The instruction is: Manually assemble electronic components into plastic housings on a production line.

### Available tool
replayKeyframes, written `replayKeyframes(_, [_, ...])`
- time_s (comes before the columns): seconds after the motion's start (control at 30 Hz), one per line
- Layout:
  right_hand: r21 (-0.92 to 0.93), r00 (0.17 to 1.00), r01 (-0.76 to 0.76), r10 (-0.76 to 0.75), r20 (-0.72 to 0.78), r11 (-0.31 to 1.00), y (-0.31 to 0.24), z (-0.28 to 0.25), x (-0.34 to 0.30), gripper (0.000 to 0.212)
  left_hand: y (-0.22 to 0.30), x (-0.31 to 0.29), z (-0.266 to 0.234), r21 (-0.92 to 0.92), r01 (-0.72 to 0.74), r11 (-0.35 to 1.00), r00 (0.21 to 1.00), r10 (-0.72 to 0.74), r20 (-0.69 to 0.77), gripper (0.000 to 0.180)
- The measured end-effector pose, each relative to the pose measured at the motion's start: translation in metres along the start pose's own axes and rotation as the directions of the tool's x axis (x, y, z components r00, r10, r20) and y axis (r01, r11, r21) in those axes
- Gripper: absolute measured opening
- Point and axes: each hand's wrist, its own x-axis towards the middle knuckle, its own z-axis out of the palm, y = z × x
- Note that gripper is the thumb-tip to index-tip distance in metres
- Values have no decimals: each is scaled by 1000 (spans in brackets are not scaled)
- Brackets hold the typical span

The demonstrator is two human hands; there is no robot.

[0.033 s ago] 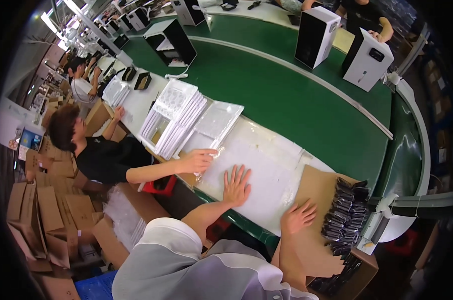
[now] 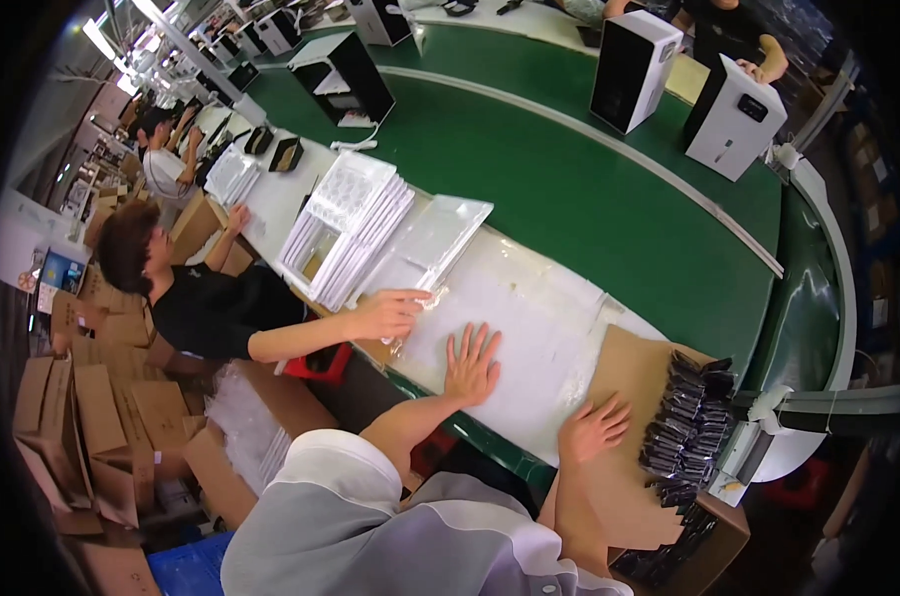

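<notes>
Flat on the white worktop [image 2: 529,298] lies my left hand [image 2: 473,368], fingers spread and nothing in it. My right hand [image 2: 594,429] rests with its fingers loosely extended on a brown cardboard sheet [image 2: 624,477], also holding nothing. Just right of it, a row of black items in shiny plastic wrap [image 2: 680,427] stands packed along the cardboard. To the left of my left hand, a co-worker's hand [image 2: 392,314] is at the near edge of a flat, white, plastic-covered panel [image 2: 448,233]. Beside that panel stands a stack of white frames [image 2: 361,223].
A green conveyor [image 2: 569,219] curves past the worktop's far side, carrying tall black-and-white machines [image 2: 634,74]. A co-worker in black [image 2: 212,308] leans in from the left. Open cardboard boxes [image 2: 102,417] crowd the floor at left, near a blue crate [image 2: 192,568].
The co-worker's hand and the white panel have shifted very slightly, the panel's far edge looking a little more tilted. Both my hands stay where they were.
</notes>
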Motion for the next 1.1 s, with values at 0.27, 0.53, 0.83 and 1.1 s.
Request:
replayKeyframes(0.27, [-7, 1000, 16, -16, -20, 1000, 0, 3, -8, 61, -3, -8, -3, 6, 23, 1000, 1000, -23, -2, 66])
replayKeyframes(0.53, [27, 998, -5, 7, -59, 1000, 0, 3, 4, 61, 3, 8, 1, 16, -8, 1000, 999, 9, -34, 66])
replayKeyframes(0.83, [195, 999, -17, 7, 54, 981, 2, -10, -5, 70, -6, -10, 6, 43, -50, 998, 999, 50, -18, 68])
replayKeyframes(1.1, [223, 998, -43, 34, 44, 974, 7, -18, -1, 69, 2, -3, -2, 27, -38, 999, 999, 38, 24, 67])
